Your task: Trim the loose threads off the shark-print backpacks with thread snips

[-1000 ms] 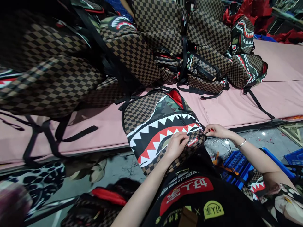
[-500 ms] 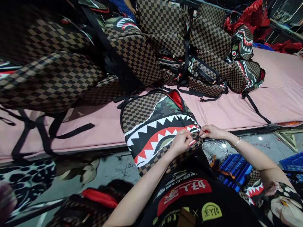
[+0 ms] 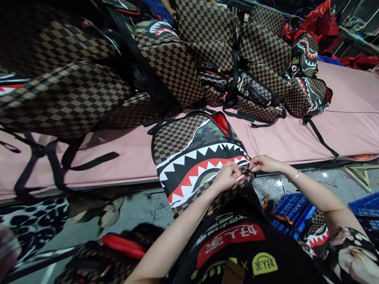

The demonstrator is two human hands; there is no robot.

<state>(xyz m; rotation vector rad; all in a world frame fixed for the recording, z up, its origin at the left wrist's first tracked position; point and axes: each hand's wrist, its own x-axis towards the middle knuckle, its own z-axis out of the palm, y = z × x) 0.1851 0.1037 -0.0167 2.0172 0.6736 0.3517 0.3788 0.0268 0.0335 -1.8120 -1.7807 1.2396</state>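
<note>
A brown and black checkered backpack [image 3: 180, 146] with a camouflage patch and a red, white and black shark-mouth print lies between my body and the pink table edge. Its top opening shows red lining. My left hand [image 3: 227, 175] is closed on the lower right part of the backpack, beside the end of the shark mouth. At the backpack's right corner, my right hand [image 3: 260, 163] pinches its edge, with a bit of red at the fingertips. The exact part between the right fingers is too small to make out.
More checkered backpacks [image 3: 168, 63] are piled along the back of the pink table [image 3: 349, 130]. Black straps [image 3: 94, 161] trail over its front edge at left. Blue crates [image 3: 293, 213] stand on the floor at right, and another checkered bag with red lining [image 3: 124, 246] is at lower left.
The view has shifted slightly. Both hands remain at nearly the same places on the backpack, with no clear change in their hold.
</note>
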